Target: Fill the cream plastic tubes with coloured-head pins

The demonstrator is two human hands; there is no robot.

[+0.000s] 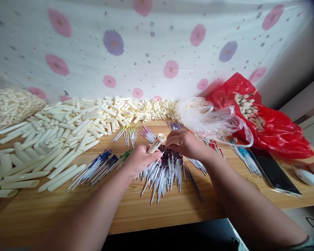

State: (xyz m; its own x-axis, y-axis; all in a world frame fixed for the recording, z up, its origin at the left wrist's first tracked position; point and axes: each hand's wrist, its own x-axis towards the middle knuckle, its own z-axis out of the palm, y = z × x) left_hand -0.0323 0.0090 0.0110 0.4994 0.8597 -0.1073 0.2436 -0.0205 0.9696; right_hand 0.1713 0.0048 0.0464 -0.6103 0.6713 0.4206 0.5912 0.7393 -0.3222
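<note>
My left hand [141,160] is closed around a cream multicolour pen barrel [154,145], which tilts with its open, slotted end up and to the right. Small coloured bits show in the slots of that end. Close beside it is my right hand [181,142], its fingers bent and pinched together at the rim. What they pinch, if anything, is hidden. Under both hands lies a fanned heap of white pen refills with dark brown ends [163,174]. Blue-ended refills [98,167] lie left of my left hand, and yellow-ended refills [129,134] lie beyond it.
Loose cream pen tubes [60,139] cover the table's left, with small slotted parts [157,109] at the back. A clear plastic bag [204,115] and a red bag [279,129] stand back right. Tweezers [193,181], a phone [274,172] and a white mouse [308,177] lie right.
</note>
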